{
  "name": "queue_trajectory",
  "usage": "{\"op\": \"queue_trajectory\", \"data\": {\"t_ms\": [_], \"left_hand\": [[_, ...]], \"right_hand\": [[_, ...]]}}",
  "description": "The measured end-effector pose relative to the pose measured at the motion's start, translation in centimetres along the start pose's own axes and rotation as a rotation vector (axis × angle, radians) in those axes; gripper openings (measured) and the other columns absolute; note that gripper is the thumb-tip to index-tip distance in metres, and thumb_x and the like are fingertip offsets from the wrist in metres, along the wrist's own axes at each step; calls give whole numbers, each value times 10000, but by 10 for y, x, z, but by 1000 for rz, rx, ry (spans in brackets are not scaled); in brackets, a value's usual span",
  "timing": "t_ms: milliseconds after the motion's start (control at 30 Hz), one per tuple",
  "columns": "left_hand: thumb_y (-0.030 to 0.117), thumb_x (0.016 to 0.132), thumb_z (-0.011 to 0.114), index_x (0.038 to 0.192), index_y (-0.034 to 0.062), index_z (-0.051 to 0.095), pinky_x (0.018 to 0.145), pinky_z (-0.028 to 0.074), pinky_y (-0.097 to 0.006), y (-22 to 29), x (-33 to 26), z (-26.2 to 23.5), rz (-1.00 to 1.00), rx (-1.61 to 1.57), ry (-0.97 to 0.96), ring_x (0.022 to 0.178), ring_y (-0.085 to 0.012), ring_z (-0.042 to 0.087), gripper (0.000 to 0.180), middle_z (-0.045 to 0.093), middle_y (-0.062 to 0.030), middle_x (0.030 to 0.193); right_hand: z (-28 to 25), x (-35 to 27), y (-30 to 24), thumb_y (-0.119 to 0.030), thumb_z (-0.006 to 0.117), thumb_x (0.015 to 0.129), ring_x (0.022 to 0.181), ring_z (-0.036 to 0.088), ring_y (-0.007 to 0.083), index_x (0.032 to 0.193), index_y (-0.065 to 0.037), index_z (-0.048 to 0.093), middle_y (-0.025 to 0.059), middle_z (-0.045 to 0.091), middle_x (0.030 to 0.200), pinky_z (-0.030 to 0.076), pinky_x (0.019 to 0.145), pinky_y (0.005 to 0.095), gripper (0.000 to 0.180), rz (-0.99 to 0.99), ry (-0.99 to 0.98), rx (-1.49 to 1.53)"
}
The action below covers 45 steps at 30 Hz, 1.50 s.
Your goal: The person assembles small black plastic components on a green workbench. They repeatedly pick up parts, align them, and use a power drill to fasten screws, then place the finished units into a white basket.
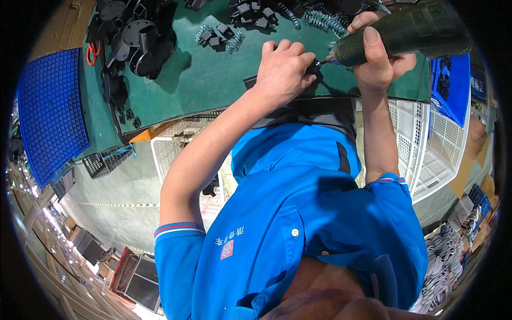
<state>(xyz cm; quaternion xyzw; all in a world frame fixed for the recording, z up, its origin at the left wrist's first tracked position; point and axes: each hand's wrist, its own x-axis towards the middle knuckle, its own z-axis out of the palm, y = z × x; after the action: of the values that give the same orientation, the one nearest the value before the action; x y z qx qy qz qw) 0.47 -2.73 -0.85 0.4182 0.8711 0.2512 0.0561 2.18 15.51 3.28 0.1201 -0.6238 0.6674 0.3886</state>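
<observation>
Close to the near edge of the green counter point(197, 88), the left hand point(285, 69) is curled over a black part point(316, 71), fingers and thumb bent around it; much of the part is hidden beneath the hand, so its full shape cannot be told. To the right, the right hand point(377, 66) grips a dark cylindrical tool point(426, 29), its thin tip point(323, 62) pointing left and down to the black part, just beside the left fingers. Whether the tip is seated is too small to tell. Beyond the left hand, a few black blocks point(215, 41) lie among metal springs point(234, 42). Farther off is a larger black heap point(254, 16), with more coils point(322, 21) to its right, near the tool. At the far left, round black pieces point(140, 33) are piled, with red loops point(93, 53) just left of them. A blue gridded panel point(53, 112) is at the counter's left end; a blue bin point(452, 101) stands past the right end, near white baskets point(416, 140).
</observation>
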Motion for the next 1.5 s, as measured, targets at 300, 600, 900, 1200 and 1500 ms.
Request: {"op": "queue_trajectory", "data": {"t_ms": [300,600,900,1200,1500], "left_hand": [[272,727,795,1081,132,701,852,364,-397,0,0,-1,4,5,4,961,-246,554,391,596,-34,926],[285,700,797,950,125,700,837,368,-414,-2,1,3,23,5,40,954,-242,563,313,605,-34,908],[288,687,793,860,120,677,811,376,-429,-9,1,8,44,-6,116,926,-249,574,267,603,-36,867],[296,716,783,1065,116,677,885,375,-430,-3,-2,5,7,-12,24,997,-250,554,406,599,-52,958],[219,699,778,1029,57,632,919,386,-460,13,-17,-29,40,46,153,940,-272,585,396,592,-86,920]], "right_hand": [[-1,-1,-1,-30,595,805,728,627,217,1185,117,501,194,668,876,545,691,338,419,21,-21,-52],[8,-3,-8,-13,623,759,754,619,190,1216,113,488,167,648,939,520,739,322,493,-15,-128,-279],[28,-28,-18,-70,649,748,807,573,174,1234,85,471,113,598,922,470,870,349,541,70,-321,-295],[-14,23,-50,10,526,765,780,629,259,1059,84,563,141,635,829,526,764,390,306,177,81,305],[-243,13,-8,-536,745,747,961,678,325,1238,-106,656,175,714,1041,505,846,416,658,795,-161,-1615]]}}
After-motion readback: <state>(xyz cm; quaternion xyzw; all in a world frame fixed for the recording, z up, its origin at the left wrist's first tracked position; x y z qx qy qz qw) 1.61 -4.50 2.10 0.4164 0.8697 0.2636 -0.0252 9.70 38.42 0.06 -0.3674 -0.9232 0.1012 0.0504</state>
